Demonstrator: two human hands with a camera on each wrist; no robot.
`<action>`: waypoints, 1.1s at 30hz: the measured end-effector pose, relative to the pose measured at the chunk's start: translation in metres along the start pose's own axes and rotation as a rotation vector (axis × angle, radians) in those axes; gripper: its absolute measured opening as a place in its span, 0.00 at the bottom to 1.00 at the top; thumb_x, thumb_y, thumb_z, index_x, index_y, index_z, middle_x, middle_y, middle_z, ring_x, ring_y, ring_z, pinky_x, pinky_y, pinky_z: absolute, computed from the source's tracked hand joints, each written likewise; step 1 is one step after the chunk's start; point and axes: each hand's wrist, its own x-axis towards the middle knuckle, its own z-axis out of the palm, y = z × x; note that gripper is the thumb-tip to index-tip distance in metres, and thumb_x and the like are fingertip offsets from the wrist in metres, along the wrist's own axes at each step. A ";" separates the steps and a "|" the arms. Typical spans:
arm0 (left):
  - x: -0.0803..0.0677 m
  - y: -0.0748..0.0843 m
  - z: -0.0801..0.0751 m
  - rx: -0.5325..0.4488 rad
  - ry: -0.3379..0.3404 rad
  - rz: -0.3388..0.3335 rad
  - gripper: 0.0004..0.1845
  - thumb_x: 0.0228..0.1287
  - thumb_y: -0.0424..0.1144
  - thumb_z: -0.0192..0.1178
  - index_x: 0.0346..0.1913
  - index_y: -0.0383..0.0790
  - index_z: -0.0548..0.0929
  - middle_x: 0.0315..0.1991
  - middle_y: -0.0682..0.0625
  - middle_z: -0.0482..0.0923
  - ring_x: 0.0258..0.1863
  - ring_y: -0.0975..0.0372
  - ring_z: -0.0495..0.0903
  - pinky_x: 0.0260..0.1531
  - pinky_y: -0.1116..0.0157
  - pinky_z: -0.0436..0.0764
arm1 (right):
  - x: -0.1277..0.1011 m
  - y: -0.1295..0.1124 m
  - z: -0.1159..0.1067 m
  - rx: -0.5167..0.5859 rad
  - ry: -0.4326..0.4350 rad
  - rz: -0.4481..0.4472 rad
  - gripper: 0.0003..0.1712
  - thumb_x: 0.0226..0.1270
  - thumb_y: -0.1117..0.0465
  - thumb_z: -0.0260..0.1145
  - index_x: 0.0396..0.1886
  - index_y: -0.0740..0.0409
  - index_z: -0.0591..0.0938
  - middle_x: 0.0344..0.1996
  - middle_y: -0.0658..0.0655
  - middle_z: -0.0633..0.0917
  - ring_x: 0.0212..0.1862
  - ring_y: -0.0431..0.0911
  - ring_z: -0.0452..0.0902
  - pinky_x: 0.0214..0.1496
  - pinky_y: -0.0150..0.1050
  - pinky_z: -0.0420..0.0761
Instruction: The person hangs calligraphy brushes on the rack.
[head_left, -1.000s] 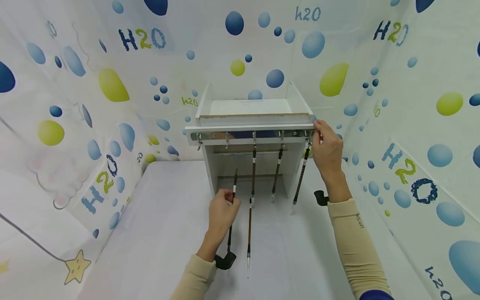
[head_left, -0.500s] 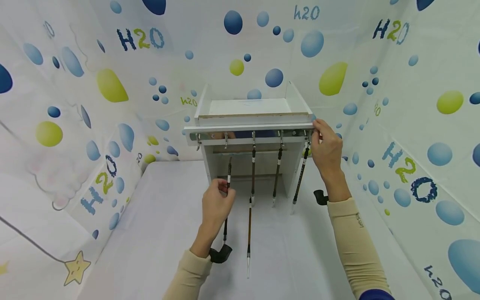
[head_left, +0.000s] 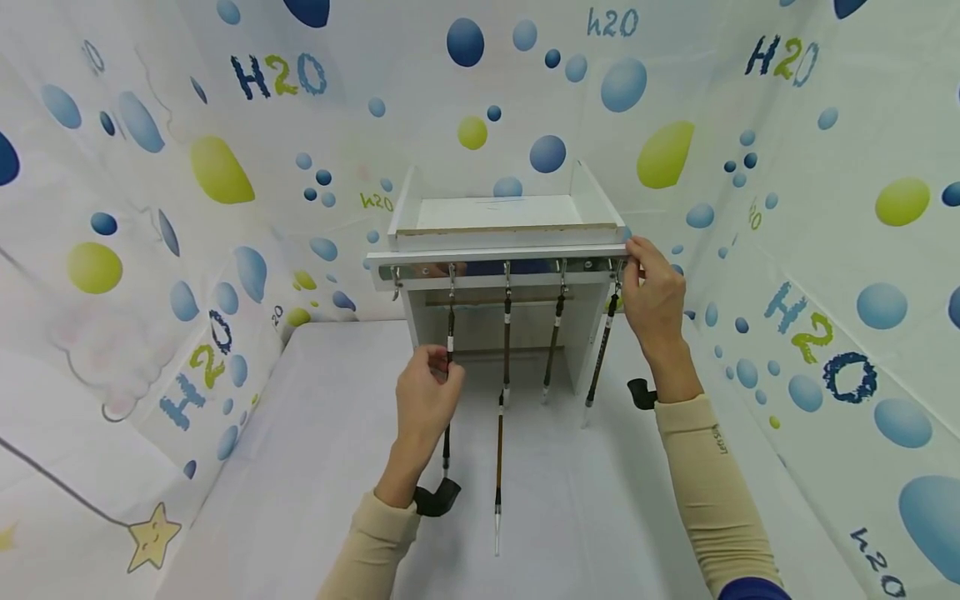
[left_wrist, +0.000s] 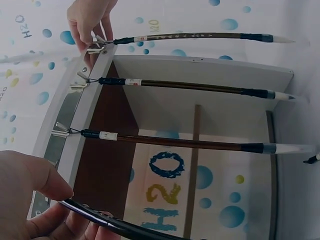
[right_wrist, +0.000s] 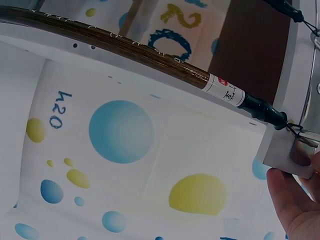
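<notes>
A white shelf unit [head_left: 495, 212] carries a metal hook rail [head_left: 420, 271] along its front edge. Three brushes hang from its hooks [head_left: 507, 350] [head_left: 555, 342] [head_left: 602, 358], and they also show in the left wrist view [left_wrist: 190, 86]. My left hand [head_left: 438, 362] pinches a fourth dark brush [head_left: 448, 333] upright, its top end right at the second hook from the left. The left wrist view has the same pinch [left_wrist: 65, 200]. My right hand [head_left: 637, 262] grips the right end of the rail beside the rightmost brush [right_wrist: 125, 45].
One more brush [head_left: 498, 458] lies on the white table [head_left: 315, 433] in front of the shelf. The leftmost hook [head_left: 396, 283] is bare. Bubble-print curtains close in on the left, back and right.
My left hand has lifted its brush up and slightly left, from low in front of the shelf to the second hook. The right hand has stayed on the rail end.
</notes>
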 end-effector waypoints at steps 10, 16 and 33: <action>0.008 0.002 -0.004 0.003 0.003 -0.011 0.13 0.61 0.34 0.58 0.48 0.34 0.80 0.33 0.44 0.84 0.25 0.59 0.79 0.23 0.68 0.75 | 0.000 0.001 0.001 0.000 0.003 -0.002 0.17 0.76 0.67 0.55 0.58 0.67 0.82 0.58 0.63 0.84 0.58 0.56 0.83 0.53 0.50 0.85; 0.011 0.003 -0.006 0.000 0.006 0.009 0.13 0.61 0.34 0.58 0.48 0.33 0.80 0.33 0.44 0.83 0.26 0.58 0.81 0.24 0.68 0.75 | 0.000 0.001 0.001 0.003 0.003 -0.002 0.17 0.76 0.67 0.55 0.58 0.67 0.82 0.58 0.63 0.84 0.58 0.56 0.84 0.54 0.50 0.85; 0.016 0.006 -0.009 -0.007 0.027 0.041 0.12 0.61 0.33 0.60 0.47 0.33 0.80 0.31 0.43 0.82 0.24 0.58 0.78 0.23 0.68 0.74 | 0.000 0.000 0.000 -0.002 0.003 0.008 0.17 0.76 0.66 0.56 0.58 0.67 0.82 0.58 0.63 0.85 0.58 0.56 0.84 0.53 0.50 0.85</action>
